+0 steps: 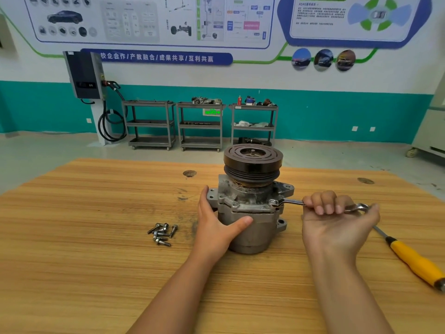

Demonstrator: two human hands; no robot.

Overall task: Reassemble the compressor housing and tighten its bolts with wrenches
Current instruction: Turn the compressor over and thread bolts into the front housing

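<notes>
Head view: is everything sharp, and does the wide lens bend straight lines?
In the head view, the compressor, the wrench, the left hand and the right hand are sharp; the wall posters are soft, their small text unreadable. The teal wall band bows, a wide-lens distortion. Light is even, shadows faint.

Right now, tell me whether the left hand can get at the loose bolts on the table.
Probably yes. The bolts lie in a small heap on the table just left of the left hand, with nothing between them. That hand holds the compressor housing, so it would have to let go first.
</notes>
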